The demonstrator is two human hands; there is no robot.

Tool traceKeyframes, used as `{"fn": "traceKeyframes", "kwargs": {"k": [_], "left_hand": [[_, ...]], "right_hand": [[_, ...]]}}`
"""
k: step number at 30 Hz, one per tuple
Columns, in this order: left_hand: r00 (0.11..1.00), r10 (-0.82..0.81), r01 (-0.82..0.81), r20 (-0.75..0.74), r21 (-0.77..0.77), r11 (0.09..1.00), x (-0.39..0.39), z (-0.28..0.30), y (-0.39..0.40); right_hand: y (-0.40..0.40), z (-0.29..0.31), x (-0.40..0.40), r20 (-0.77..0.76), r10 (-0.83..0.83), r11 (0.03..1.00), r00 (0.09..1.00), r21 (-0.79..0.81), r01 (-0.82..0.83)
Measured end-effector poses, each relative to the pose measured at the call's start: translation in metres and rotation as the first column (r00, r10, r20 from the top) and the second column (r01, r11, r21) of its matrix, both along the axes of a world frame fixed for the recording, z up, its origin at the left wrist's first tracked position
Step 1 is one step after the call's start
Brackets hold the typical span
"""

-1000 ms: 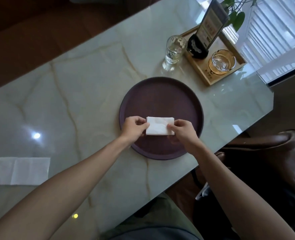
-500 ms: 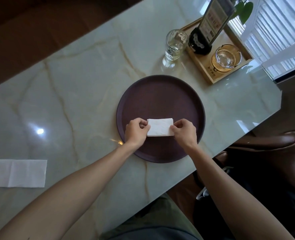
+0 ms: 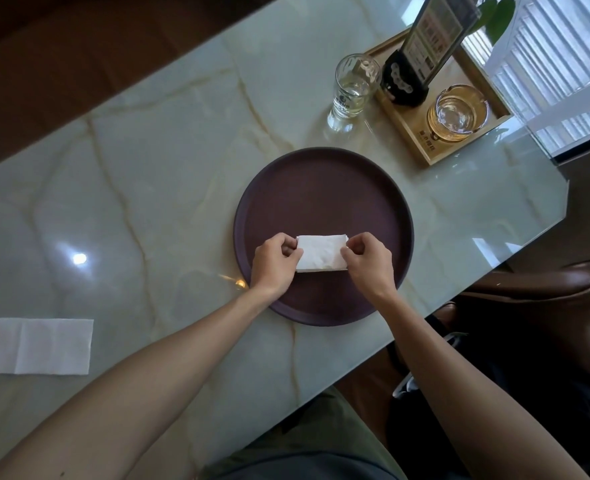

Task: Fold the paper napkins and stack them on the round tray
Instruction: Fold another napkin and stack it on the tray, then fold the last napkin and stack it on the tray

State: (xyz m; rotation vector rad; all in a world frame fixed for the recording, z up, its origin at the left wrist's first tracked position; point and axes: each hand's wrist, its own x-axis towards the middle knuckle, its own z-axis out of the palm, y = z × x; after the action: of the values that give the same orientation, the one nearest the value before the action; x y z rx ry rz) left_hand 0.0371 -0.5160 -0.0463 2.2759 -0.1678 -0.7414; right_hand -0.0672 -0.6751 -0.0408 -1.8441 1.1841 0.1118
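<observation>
A small folded white napkin [image 3: 321, 253] is over the near half of the round dark purple tray [image 3: 324, 188]. My left hand [image 3: 274, 265] pinches its left end and my right hand [image 3: 369, 263] pinches its right end. Whether the napkin rests on the tray or hangs just above it I cannot tell. A second white napkin [image 3: 38, 346], creased and unfolded to a wide rectangle, lies flat on the marble table at the far left, well away from both hands.
A drinking glass [image 3: 354, 90] stands just beyond the tray. To its right a wooden tray [image 3: 411, 136] holds a menu stand [image 3: 421, 50] and a glass ashtray [image 3: 458, 114]. The table's edge runs diagonally at the right, with a brown leather seat [image 3: 546, 282] beside it.
Both hands have kept their hold on the folded napkin above the tray and closed in slightly on its ends. The camera has shifted a little.
</observation>
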Motion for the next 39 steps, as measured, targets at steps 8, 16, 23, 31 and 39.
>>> {"fn": "traceKeyframes", "kwargs": {"k": [8, 16, 23, 31, 39], "left_hand": [[0.999, 0.013, -0.012, -0.040, 0.037, 0.999, 0.002, -0.006, 0.001], [0.995, 0.031, -0.026, -0.093, 0.055, 0.998, 0.000, -0.011, 0.004], [0.990, 0.040, -0.035, -0.138, 0.037, 0.999, 0.000, -0.005, 0.015], [0.981, 0.062, -0.053, -0.185, 0.052, 0.997, 0.027, 0.023, 0.081], [0.908, 0.407, -0.402, -0.093, 0.071, 0.913, 0.058, 0.065, 0.223]], "right_hand": [[-0.003, -0.006, -0.002, -0.051, -0.012, 1.000, 0.999, 0.015, 0.012], [-0.002, -0.009, -0.005, -0.096, -0.035, 0.999, 0.995, 0.035, 0.039], [0.001, 0.010, -0.005, -0.122, -0.018, 0.995, 0.992, -0.100, 0.006], [0.047, 0.057, 0.063, -0.070, 0.368, 0.907, 0.927, -0.193, -0.374], [0.168, 0.084, 0.148, -0.150, 0.751, 0.642, 0.643, -0.063, -0.764]]}}
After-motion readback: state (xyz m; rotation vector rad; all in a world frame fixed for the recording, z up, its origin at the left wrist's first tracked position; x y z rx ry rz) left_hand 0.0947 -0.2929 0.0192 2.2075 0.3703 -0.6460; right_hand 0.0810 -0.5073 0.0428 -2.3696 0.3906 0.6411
